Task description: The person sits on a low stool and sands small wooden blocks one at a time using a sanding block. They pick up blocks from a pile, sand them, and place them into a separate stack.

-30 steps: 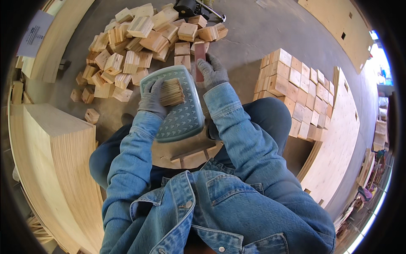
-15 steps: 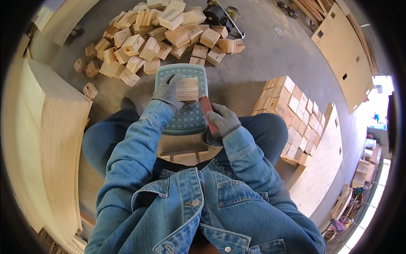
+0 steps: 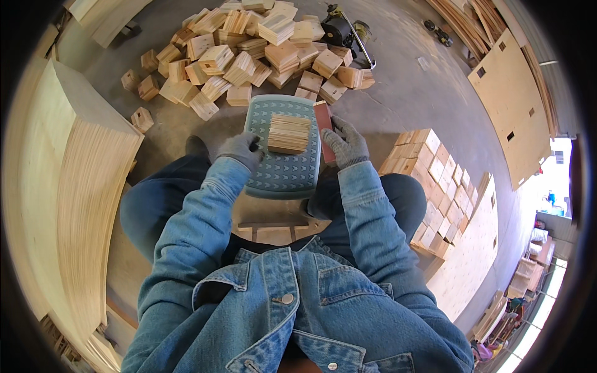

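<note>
A layered plywood block [image 3: 289, 134] lies on the blue-green plastic stool [image 3: 283, 177] between my knees, its edge stripes facing up. My left hand [image 3: 239, 151], in a grey glove, is beside the stool's left edge, apart from the block. Its fingers are loosely bent with a gap between them, and nothing shows in them. At the stool's right side my right hand [image 3: 348, 144], also gloved, grips a long reddish sanding block [image 3: 323, 127], held tilted just right of the plywood block and apart from it.
Beyond the stool is a loose heap of wooden blocks [image 3: 239, 65], with a black and yellow power tool [image 3: 339, 28] behind it. Neatly stacked blocks [image 3: 429, 186] stand by my right knee. Tall plywood sheets [image 3: 87, 205] stand at left; a panel with square holes [image 3: 513, 105] lies far right.
My left hand has let go of the plywood block and drawn back left. The right hand has raised the sanding block away from me. The view has shifted slightly.
</note>
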{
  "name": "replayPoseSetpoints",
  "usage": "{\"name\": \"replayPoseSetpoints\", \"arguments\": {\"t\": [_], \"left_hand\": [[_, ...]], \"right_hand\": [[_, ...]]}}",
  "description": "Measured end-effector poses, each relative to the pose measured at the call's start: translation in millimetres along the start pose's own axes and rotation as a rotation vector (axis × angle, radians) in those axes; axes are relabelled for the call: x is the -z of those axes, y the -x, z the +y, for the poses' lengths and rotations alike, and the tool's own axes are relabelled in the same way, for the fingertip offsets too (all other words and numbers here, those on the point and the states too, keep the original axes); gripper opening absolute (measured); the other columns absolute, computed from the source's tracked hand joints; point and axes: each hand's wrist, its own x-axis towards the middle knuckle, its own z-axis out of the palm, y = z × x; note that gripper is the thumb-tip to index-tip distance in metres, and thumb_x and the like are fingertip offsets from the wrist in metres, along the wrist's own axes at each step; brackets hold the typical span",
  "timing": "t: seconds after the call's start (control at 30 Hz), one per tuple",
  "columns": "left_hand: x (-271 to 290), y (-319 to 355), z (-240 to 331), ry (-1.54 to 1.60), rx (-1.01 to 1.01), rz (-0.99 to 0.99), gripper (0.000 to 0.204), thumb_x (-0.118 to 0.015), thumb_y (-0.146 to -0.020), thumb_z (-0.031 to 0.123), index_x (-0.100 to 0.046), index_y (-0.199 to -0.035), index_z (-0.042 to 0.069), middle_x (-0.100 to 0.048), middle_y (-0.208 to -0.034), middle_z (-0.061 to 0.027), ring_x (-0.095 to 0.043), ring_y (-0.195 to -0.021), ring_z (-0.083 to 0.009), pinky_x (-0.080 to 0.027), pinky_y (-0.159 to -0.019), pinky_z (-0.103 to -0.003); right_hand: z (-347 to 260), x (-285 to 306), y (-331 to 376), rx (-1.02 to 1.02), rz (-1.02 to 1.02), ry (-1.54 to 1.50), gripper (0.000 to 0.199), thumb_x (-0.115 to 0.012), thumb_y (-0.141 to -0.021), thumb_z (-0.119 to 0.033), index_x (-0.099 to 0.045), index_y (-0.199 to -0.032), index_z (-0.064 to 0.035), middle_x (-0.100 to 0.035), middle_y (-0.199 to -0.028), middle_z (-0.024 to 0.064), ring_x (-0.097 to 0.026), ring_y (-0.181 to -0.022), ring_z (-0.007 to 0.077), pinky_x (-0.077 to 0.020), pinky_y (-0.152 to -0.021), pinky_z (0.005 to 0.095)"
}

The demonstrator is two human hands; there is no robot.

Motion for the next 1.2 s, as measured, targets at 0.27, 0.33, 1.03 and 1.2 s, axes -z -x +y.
{"name": "replayPoseSetpoints", "arguments": {"t": [0.27, 0.33, 1.03, 1.2], "left_hand": [[-39, -7, -11, 0.423, -0.074, 0.084, 0.062, -0.088, -0.081, 0.018, -0.067, -0.138, 0.007, -0.077, -0.123, -0.0155, -0.073, -0.112, -0.0266, -0.056, -0.101, -0.035], [-16, 1, 9, 0.338, -0.093, 0.169, 0.061, -0.086, -0.082, 0.017, -0.066, -0.139, 0.007, -0.076, -0.125, -0.0154, -0.074, -0.114, -0.0271, -0.056, -0.104, -0.036], [-67, -57, -3, 1.326, -0.301, -0.363, 0.098, -0.092, -0.069, 0.033, -0.043, -0.151, 0.009, -0.056, -0.151, -0.0107, -0.056, -0.134, -0.0287, -0.041, -0.12, -0.038], [-93, -80, -31, 0.962, -0.487, -0.083, 0.073, -0.082, -0.08, 0.029, -0.051, -0.143, 0.01, -0.061, -0.138, -0.0082, -0.058, -0.129, -0.026, -0.046, -0.115, -0.041]], "right_hand": [[0, -10, 5, -0.191, -0.099, -0.116, 0.053, -0.079, -0.096, -0.017, -0.062, -0.142, 0.004, -0.072, -0.128, 0.0141, -0.068, -0.116, 0.0211, -0.0532, -0.102, 0.0334], [-10, -4, 32, -0.161, -0.15, 0.021, 0.053, -0.078, -0.097, -0.017, -0.061, -0.142, 0.0048, -0.072, -0.127, 0.0138, -0.068, -0.115, 0.0206, -0.0533, -0.102, 0.0329], [-22, -51, 84, 0.647, -0.063, 1.074, 0.063, -0.085, -0.076, -0.031, -0.07, -0.135, -0.0165, -0.054, -0.152, 0.0153, -0.061, -0.122, 0.044, -0.0522, -0.1, 0.0589], [-46, -76, 33, 0.569, -0.032, 1.106, 0.059, -0.081, -0.081, -0.032, -0.07, -0.137, -0.0195, -0.054, -0.154, 0.0141, -0.06, -0.124, 0.044, -0.0519, -0.102, 0.0577]]}}
